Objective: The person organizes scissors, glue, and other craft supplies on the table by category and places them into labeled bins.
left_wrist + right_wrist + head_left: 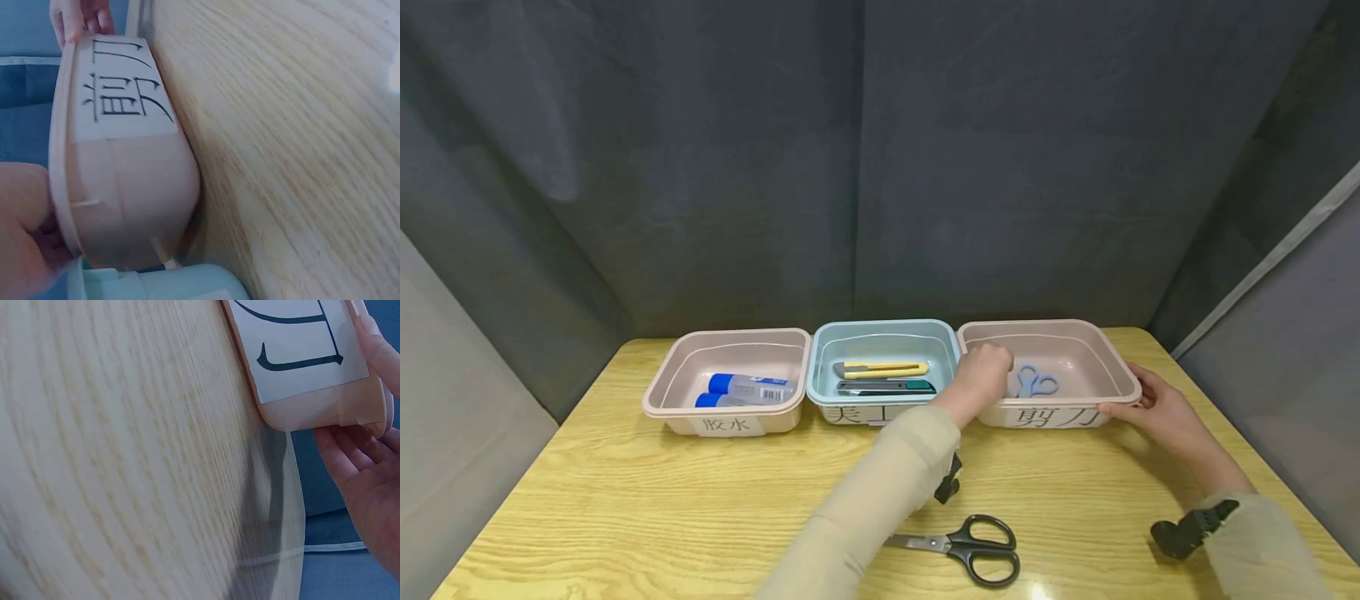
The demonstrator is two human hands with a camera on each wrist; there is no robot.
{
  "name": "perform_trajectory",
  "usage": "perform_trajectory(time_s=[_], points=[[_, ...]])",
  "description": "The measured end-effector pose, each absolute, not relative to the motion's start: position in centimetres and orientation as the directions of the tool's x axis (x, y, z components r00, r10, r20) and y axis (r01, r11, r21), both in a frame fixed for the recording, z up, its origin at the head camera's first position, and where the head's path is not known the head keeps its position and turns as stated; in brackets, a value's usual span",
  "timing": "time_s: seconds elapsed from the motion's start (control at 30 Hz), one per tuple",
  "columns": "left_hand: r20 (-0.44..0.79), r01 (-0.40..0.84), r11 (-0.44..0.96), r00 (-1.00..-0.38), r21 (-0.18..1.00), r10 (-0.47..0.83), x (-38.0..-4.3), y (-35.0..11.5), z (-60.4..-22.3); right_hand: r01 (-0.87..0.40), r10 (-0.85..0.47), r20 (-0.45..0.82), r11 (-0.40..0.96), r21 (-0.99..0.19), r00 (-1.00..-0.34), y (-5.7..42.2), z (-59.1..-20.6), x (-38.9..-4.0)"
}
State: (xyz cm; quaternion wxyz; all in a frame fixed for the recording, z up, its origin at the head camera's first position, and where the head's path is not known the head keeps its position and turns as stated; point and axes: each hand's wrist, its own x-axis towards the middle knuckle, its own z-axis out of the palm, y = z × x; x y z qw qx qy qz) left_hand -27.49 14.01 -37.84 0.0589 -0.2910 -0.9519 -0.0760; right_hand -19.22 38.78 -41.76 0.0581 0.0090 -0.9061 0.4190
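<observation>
A pink plastic bin (pixel 1052 358) stands at the right end of the row, a white label with black characters on its front. My left hand (pixel 987 372) is at the bin's left side, its fingers curled at the rim; part of the grip is hidden. At the right front corner my right hand (pixel 1165 421) grips the bin, thumb on the front of the rim and fingers round the side wall. Inside the bin lies a pair of scissors with light blue handles (pixel 1036 382). In the right wrist view the right fingers (pixel 344 456) reach under the rim.
A light blue bin (pixel 886 327) with two utility knives (pixel 883 369) stands in the middle. To its left, another pink bin (pixel 737 337) holds blue-capped glue bottles (pixel 760 388). Black-handled scissors (pixel 981 550) lie near the table's front, partly behind the left sleeve. Dark curtains (pixel 850 167) hang behind.
</observation>
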Motion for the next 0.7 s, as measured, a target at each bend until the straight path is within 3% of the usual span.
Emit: perform_trajectory(time_s=[0.33,0.7], points=[[0.242,0.634,0.766,-0.763,0.102,0.599,-25.5,12.1,-36.7,-0.06,0.024,0.1,0.654,-0.754,-0.995,38.6,-41.5,-19.1],[0.207,0.709,0.701,-0.7,0.081,0.684,-23.4,8.7,-35.9,-0.058,0.023,0.097,0.661,-0.748,-0.995,38.6,-41.5,-19.1]])
